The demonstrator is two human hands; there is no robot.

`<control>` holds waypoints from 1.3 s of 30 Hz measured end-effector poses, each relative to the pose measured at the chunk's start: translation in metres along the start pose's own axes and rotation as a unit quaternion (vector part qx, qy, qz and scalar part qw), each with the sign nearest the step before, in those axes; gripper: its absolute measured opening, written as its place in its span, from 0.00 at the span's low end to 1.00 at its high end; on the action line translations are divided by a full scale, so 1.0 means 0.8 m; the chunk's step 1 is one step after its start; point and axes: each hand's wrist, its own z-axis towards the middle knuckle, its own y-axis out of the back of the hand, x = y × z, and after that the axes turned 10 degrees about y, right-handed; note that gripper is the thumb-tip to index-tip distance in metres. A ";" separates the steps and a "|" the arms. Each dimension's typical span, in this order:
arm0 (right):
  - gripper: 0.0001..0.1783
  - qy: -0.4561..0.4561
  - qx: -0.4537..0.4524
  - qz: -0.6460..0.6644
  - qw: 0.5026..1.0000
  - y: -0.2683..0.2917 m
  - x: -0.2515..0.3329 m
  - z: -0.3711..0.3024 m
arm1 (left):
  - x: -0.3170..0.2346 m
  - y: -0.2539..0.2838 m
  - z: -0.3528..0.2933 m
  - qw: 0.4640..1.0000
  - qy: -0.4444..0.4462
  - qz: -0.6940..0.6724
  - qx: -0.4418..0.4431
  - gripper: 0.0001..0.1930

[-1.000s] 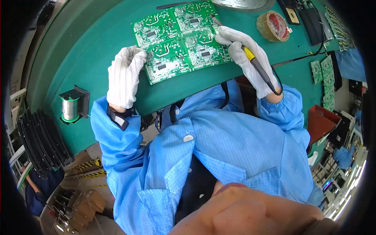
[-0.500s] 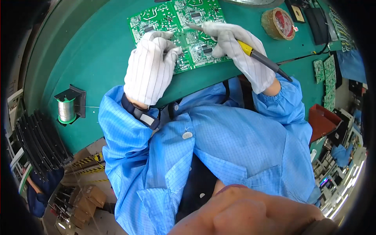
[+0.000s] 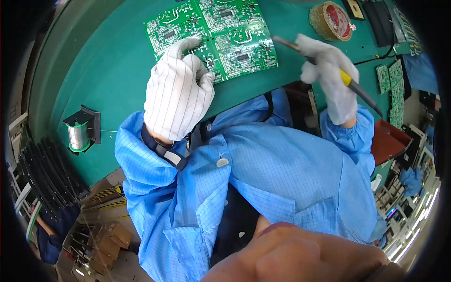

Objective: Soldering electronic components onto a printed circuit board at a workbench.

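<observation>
A green circuit board panel (image 3: 242, 54), made up of joined boards, lies on the green worktop. My left hand (image 3: 176, 94), in a white striped glove, rests over the panel's near left part. Its fingers are curled in, and what they pinch is hidden. To the right of the panel, my gloved right hand (image 3: 331, 77) is shut on a soldering iron (image 3: 364, 94) with a yellow and dark grey handle. The iron's tip points up and left, near the panel's right edge but apart from it. That hand is slightly blurred.
A solder wire spool (image 3: 78, 137) sits on a black stand at left, its wire running rightward. A tape roll (image 3: 331, 21) stands at the back right. Black slotted racks (image 3: 49, 174) are at lower left; a red-brown tray (image 3: 390, 141) and more circuit boards (image 3: 396, 94) lie at right.
My right hand has drawn the soldering iron away from the panel, to the right and a little nearer me. The panel and my left hand appear shifted slightly in view.
</observation>
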 end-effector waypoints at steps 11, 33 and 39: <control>0.27 0.050 -0.181 -0.168 0.968 0.078 -0.065 -0.034 | -0.022 0.003 -0.002 1.000 -0.011 0.013 0.002 0.04; 0.18 -0.015 0.015 0.003 1.000 0.000 -0.029 -0.002 | -0.041 -0.035 0.022 0.997 -0.042 -0.059 0.031 0.05; 0.15 -0.009 0.019 -0.057 0.998 0.007 -0.028 -0.004 | -0.043 -0.031 0.021 0.996 -0.073 -0.050 0.024 0.05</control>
